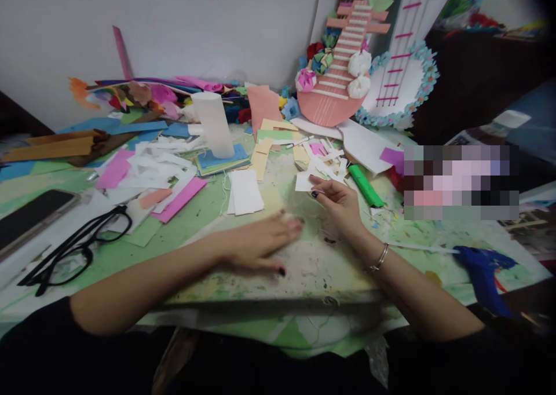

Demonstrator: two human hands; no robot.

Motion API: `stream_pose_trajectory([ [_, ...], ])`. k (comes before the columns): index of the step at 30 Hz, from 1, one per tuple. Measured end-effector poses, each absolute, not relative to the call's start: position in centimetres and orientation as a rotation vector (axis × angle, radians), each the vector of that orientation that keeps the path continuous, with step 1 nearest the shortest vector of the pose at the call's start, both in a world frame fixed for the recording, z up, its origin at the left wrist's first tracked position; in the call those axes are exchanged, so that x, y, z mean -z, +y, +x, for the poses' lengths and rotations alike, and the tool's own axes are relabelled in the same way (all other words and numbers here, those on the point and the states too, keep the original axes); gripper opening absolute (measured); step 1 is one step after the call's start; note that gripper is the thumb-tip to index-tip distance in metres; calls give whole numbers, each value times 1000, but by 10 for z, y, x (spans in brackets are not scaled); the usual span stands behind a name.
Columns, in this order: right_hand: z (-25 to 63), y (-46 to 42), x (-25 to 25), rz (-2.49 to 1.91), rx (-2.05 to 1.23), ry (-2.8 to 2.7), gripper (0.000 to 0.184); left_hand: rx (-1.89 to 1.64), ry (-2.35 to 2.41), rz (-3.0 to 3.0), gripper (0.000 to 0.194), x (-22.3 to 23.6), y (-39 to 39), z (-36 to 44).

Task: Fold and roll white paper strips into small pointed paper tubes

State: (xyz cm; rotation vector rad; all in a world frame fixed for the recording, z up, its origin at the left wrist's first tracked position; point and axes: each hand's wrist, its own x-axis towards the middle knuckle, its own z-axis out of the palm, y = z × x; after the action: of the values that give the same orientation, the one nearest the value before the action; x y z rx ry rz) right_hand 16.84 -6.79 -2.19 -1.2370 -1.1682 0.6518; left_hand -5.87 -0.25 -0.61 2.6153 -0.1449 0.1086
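My right hand (341, 201) pinches a small white piece of paper (305, 182) by its edge between thumb and fingers, just above the table. Flat over the table's front part lies my left hand (264, 241), fingers stretched out and a little blurred; it holds nothing. Whether its palm touches the table I cannot tell. Beyond it rests a small stack of white paper cards (245, 192). A green box cutter (365, 186) lies to the right of my right hand.
Black eyeglasses (84, 250) and a phone (37, 218) lie at the left. A blue glue gun (484, 273) is at the right edge. A white cylinder (212, 125) stands at the back, near paper scraps (160, 166) and a pink paper instrument (332, 97).
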Motion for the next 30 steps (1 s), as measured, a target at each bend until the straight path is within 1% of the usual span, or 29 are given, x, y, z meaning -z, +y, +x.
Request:
stream_pose_trajectory([
  [2, 169, -68, 21, -1233, -663, -1153, 13, -25, -423, 2261, 46, -6, -15, -60],
  [3, 168, -69, 21, -1229, -663, -1156, 13, -72, -419, 2161, 41, -10, -18, -60],
  [5, 166, -70, 21, -1222, -663, -1167, 13, -289, -203, 2246, 43, -9, -18, -59],
  [7, 164, -70, 21, -1221, -672, -1177, 13, -468, 115, 2485, 52, -1, -15, -56],
  [8, 162, -71, 21, -1223, -676, -1187, 13, -441, 137, 2553, 59, 3, -13, -55],
  [9, 161, -71, 21, -1221, -678, -1199, 13, -345, 27, 2572, 58, 6, -12, -55],
  [10, 160, -72, 21, -1214, -681, -1217, 12, -282, -124, 2532, 46, 8, -13, -56],
  [11, 159, -72, 21, -1201, -689, -1239, 11, -315, -192, 2501, 36, 8, -14, -57],
  [12, 158, -73, 21, -1182, -700, -1262, 10, -437, -197, 2504, 28, 8, -16, -58],
  [13, 157, -74, 21, -1162, -714, -1284, 10, -635, -123, 2545, 22, 7, -17, -59],
  [15, 154, -76, 21, -1134, -753, -1323, 8, -1054, 170, 2691, 11, 7, -17, -60],
  [16, 153, -77, 21, -1135, -775, -1343, 8, -1186, 322, 2765, 9, 7, -16, -60],
  [17, 152, -78, 21, -1150, -797, -1367, 6, -1241, 434, 2836, 12, 8, -13, -60],
  [19, 151, -79, 22, -1217, -843, -1448, 2, -1194, 513, 2957, 24, 11, -6, -58],
  [20, 151, -79, 22, -1255, -858, -1506, 3, -1148, 479, 3005, 25, 13, -3, -57],
  [23, 152, -80, 22, -1315, -833, -1713, 10, -967, 196, 3093, 11, 19, 5, -55],
  [27, 154, -83, 20, -1282, -770, -1902, 12, -784, -12, 2966, 10, 22, 7, -55],
  [30, 156, -84, 17, -1264, -771, -1956, 13, -801, -64, 2874, 10, 23, 7, -54],
])
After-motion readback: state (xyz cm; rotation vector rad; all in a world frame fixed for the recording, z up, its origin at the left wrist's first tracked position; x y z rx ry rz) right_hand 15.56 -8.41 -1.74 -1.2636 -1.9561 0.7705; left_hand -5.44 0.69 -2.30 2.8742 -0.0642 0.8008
